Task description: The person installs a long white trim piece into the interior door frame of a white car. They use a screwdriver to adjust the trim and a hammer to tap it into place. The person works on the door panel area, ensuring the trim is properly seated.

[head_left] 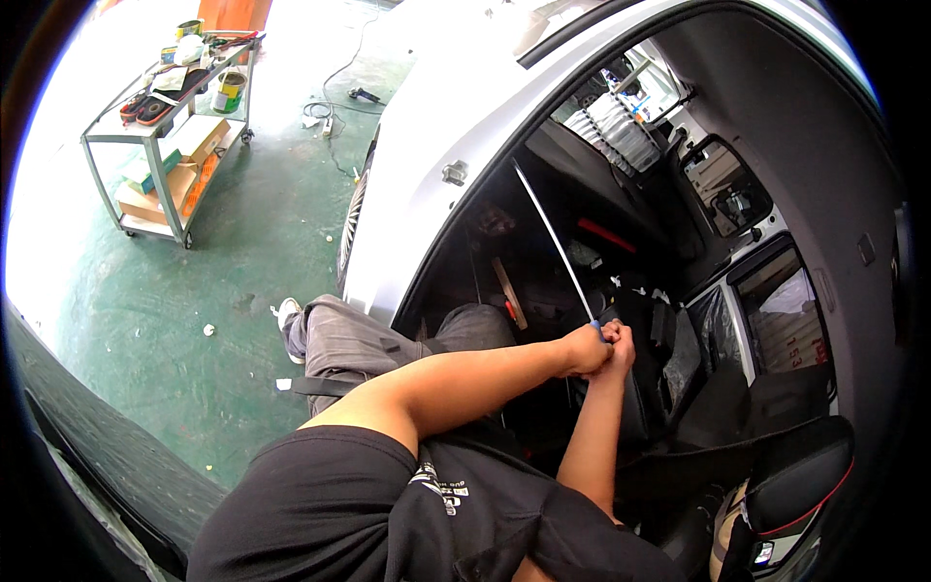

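Note:
My left hand (584, 350) and my right hand (619, 351) are pressed together inside the open doorway of a silver car (436, 126). Both are closed around the lower end of a thin white rod (553, 242). The rod slants up and to the left from my hands toward the door frame. A small blue piece shows on it just above my fingers. My left forearm reaches across from the left and my right forearm rises from below. My grey-trousered leg (339, 339) rests on the car sill. What lies under my hands in the dark stripped interior is hidden.
A metal trolley (160, 155) with cans, boxes and tools stands on the green floor at the upper left. A cable and a tool (364, 94) lie on the floor behind the car. The car's wheel (353, 218) is left of the doorway. A black seat with red trim (795, 485) sits at the lower right.

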A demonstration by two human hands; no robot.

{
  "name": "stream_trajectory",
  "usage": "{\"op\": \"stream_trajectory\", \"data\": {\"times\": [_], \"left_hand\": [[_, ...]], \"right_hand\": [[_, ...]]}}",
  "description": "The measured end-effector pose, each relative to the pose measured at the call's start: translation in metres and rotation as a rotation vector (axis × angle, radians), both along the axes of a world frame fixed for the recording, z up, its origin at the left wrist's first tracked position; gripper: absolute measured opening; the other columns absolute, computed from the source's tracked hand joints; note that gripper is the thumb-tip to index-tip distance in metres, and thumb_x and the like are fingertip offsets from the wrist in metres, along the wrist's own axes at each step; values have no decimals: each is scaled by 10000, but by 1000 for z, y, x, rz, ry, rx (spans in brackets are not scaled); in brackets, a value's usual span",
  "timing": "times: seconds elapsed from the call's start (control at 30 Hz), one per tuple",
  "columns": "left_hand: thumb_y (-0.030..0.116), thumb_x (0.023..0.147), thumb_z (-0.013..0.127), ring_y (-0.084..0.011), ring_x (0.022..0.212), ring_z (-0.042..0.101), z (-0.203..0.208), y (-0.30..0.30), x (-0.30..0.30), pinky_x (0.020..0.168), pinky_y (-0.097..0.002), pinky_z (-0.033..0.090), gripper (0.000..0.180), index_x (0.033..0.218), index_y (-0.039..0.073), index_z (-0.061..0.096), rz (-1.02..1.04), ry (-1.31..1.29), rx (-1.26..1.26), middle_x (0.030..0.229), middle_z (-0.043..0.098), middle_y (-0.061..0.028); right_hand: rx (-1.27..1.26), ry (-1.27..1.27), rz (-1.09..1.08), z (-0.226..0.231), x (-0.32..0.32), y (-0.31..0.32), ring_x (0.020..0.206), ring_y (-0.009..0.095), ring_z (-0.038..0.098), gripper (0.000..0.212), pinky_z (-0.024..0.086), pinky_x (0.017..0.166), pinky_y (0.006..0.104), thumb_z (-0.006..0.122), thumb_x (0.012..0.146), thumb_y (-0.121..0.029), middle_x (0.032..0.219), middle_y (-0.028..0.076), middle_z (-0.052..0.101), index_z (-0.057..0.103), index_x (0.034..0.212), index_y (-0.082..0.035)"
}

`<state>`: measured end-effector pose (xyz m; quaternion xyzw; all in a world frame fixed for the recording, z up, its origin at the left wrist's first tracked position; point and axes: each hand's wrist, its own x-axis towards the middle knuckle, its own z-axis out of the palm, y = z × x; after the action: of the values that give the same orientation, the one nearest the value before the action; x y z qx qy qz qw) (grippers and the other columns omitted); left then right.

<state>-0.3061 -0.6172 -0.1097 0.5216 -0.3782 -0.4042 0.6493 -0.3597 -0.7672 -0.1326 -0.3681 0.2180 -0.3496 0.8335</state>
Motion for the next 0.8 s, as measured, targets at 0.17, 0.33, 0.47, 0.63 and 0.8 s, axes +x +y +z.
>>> {"op": "stream_trajectory", "data": {"times": [0.17, 0.33, 0.47, 0.63, 0.8], "left_hand": [[200, 831, 553, -249, 787, 664, -3, -20, 4, 662, -360, 517, 220, 878, 3, 640, -11, -116, 65, 841, 657, -143], [217, 820, 572, -258, 702, 663, -1, -21, 1, 590, -368, 520, 241, 909, 3, 639, -2, 20, 51, 817, 658, -151], [213, 817, 576, -252, 682, 662, 7, -4, -1, 556, -354, 515, 252, 919, -14, 620, 0, 55, -17, 793, 654, -144], [189, 864, 551, -151, 429, 518, -4, -29, 0, 390, -296, 397, 261, 1075, 45, 604, 5, 48, 34, 649, 586, -68], [189, 865, 554, -156, 433, 524, -9, -21, -1, 395, -294, 400, 243, 1043, 32, 605, 2, 80, -89, 651, 586, -74]], "right_hand": [[-192, 53, 30, 5, 3, -1, 500, 45, 422, 213, 361, 470, 182, 494, 882, -134, 589, -52, 422, 433, 681, -104], [-48, 35, -4, 19, 0, 2, 502, 41, 417, 190, 369, 467, 176, 511, 877, -112, 607, -47, 428, 449, 699, -90], [-90, 42, -52, 19, 0, 4, 504, 34, 418, 155, 375, 473, 167, 512, 877, -104, 613, -47, 432, 466, 731, -79], [-90, 29, -18, 11, 2, -11, 508, 32, 412, 129, 374, 476, 164, 516, 872, -98, 621, -48, 432, 471, 754, -73], [-119, 37, -91, 8, 2, -11, 526, 40, 418, 98, 379, 485, 168, 515, 869, -102, 638, -41, 438, 489, 785, -58]]}}
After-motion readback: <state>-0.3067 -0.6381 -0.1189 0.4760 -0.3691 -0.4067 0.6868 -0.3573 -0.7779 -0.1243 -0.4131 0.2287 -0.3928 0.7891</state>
